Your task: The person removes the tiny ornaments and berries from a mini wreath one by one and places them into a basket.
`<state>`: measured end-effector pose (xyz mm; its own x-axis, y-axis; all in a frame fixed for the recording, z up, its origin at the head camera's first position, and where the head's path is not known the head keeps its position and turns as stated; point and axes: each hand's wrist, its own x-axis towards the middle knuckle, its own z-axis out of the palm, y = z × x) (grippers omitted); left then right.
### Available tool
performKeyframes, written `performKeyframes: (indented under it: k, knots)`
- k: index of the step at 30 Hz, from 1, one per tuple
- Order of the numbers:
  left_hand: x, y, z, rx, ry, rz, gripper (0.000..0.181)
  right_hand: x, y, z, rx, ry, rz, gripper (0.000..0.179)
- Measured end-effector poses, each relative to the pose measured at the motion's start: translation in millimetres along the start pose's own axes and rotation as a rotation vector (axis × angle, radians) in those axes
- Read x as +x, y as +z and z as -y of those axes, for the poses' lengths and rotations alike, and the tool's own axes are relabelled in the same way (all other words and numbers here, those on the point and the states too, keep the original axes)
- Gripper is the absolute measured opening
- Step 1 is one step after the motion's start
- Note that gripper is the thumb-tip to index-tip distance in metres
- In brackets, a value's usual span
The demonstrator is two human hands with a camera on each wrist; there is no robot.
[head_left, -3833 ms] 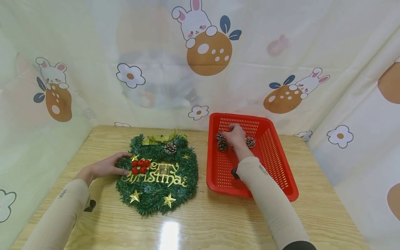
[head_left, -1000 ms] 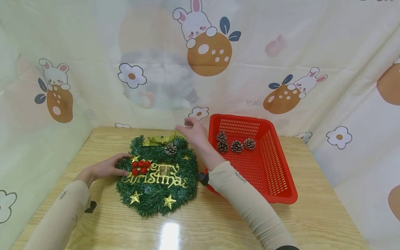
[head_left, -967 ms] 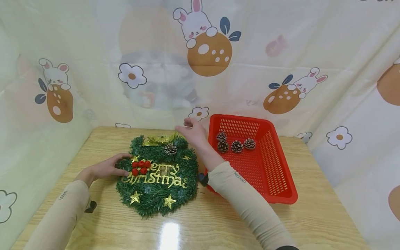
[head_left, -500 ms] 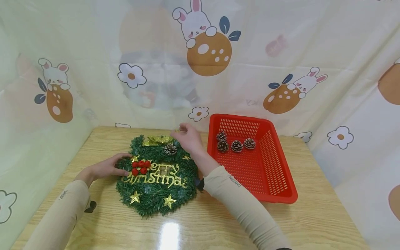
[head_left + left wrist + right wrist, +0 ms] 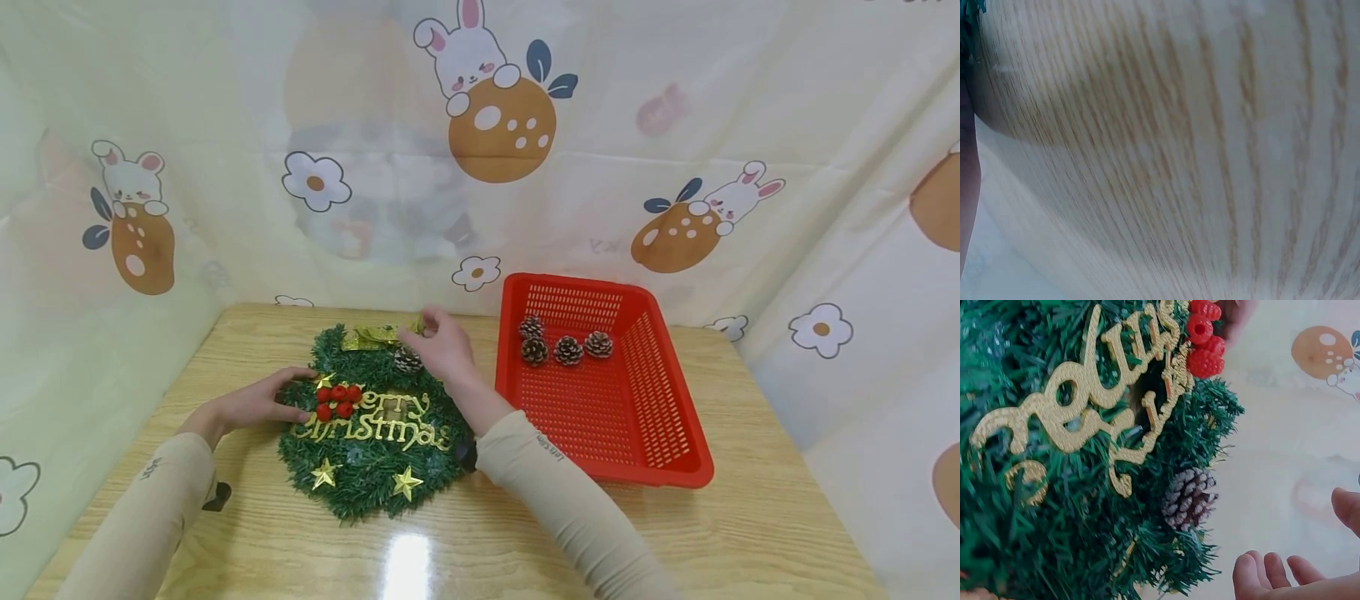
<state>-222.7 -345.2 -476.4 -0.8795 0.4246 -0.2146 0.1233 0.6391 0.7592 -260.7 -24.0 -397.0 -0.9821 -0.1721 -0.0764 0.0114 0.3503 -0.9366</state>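
Observation:
A green Christmas wreath (image 5: 375, 483) with gold "Merry Christmas" lettering, gold stars and red berries (image 5: 341, 402) lies on the table. A pinecone (image 5: 1189, 499) sits among its upper greenery, below a gold ribbon bow (image 5: 367, 337). My left hand (image 5: 258, 402) rests at the wreath's left edge, thumb and fingers spread and touching it. Above the wreath's upper right is my right hand (image 5: 446, 346), its thumb and fingertips close to the pinecone and bow. In the right wrist view, the right fingers (image 5: 1260, 575) are loosely bent and apart from the thumb, with nothing seen between them.
A red plastic basket (image 5: 675, 400) stands to the right of the wreath, with several pinecones (image 5: 567, 351) near its back left. Behind the wooden table (image 5: 765, 500) hangs a patterned curtain (image 5: 375, 100) with rabbits and flowers; it also runs along both sides.
My right hand has left the basket and come across to the wreath, lowering leftward over the last second toward the bow and pinecone. The left hand stays at the wreath's edge.

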Motion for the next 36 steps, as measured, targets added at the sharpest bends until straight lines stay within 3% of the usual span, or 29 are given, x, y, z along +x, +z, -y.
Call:
performKeyframes:
  k: [22,36]
  knots:
    - [-2.0,0.9,-0.9,-0.026,-0.008,0.006,0.076,-8.1,28.9,-23.7,-0.146,-0.025,-0.056,0.063]
    - [0.8,0.3,2.5,-0.038,-0.004,0.010,0.076,-9.0,33.4,-37.4,-0.124,-0.011,-0.082,0.064]
